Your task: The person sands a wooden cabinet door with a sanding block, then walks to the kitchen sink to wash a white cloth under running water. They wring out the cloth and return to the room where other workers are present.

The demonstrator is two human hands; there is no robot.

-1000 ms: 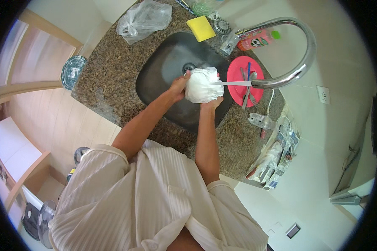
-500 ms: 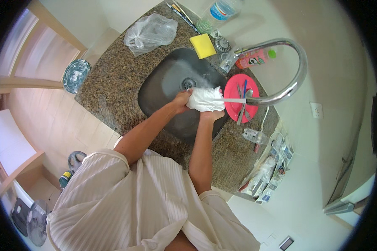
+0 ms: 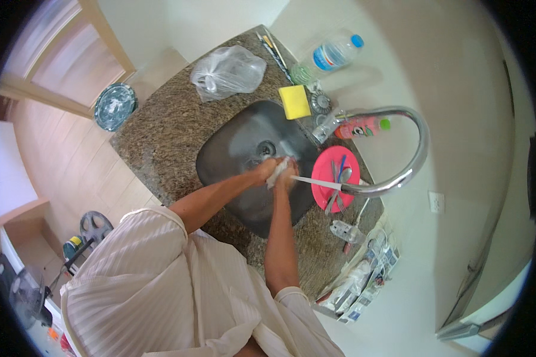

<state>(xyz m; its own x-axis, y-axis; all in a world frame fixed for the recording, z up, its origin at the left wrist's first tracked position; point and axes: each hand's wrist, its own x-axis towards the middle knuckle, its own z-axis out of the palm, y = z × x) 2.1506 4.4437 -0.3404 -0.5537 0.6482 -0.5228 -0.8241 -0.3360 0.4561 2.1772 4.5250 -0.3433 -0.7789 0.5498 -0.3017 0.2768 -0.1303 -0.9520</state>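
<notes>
A: Where's the white crumpled cloth (image 3: 278,172)?

B: Over the dark oval sink (image 3: 238,149), left hand (image 3: 264,171) and right hand (image 3: 287,178) both clenching it (water running), pink round plate (image 3: 327,172) at three o'clock

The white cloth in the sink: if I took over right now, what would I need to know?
Left hand and right hand meet over the dark sink, both gripping a crumpled white cloth.
Water runs from the curved tap onto the cloth, so it is being wetted or rinsed.
Pink plate with cutlery sits at the sink's edge, yellow sponge beyond the sink.
The cloth is not yet set down; the tap is running.
</notes>
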